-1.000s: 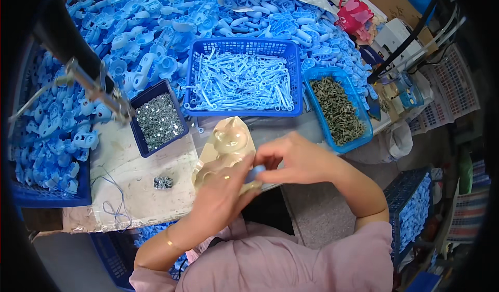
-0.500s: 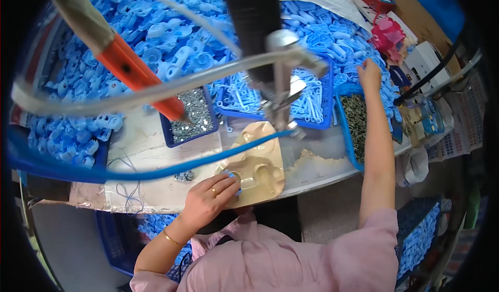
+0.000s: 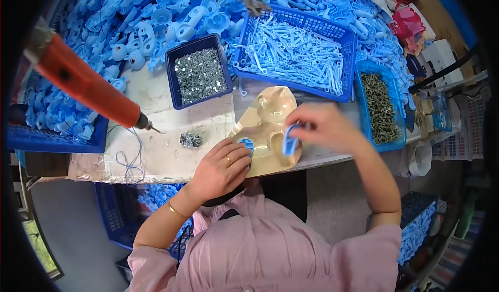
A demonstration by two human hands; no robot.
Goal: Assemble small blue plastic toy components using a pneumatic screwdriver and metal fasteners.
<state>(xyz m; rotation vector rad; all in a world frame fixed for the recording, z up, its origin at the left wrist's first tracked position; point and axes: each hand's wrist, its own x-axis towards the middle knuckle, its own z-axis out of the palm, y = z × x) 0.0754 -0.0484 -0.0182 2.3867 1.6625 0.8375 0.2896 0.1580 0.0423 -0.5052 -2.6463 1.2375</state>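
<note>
A beige moulded holder (image 3: 264, 123) with hollows lies at the table's front edge. A round blue plastic part (image 3: 246, 145) sits at its left side, partly covered by the fingers of my left hand (image 3: 221, 166), which press together on it; the thumb is hidden. Above the holder's right side, my right hand (image 3: 325, 128) is closed on a small blue plastic piece (image 3: 289, 142), pinched between thumb and fingers and blurred by motion. An orange-red power screwdriver (image 3: 86, 79) hangs at the left, its bit pointing at the table, untouched by either hand.
A dark blue tray of small metal parts (image 3: 170, 66), a blue basket (image 3: 291, 84) of light blue links and a blue tub (image 3: 389, 145) of screws line the back. Blue plastic parts (image 3: 156, 16) pile behind. A small metal cluster (image 3: 191, 140) and thread (image 3: 139, 159) lie left.
My right hand has come back from the parts pile at the far right to the holder, now with a blue piece. The screwdriver has shifted left; the dark hanging tool has swung up and away.
</note>
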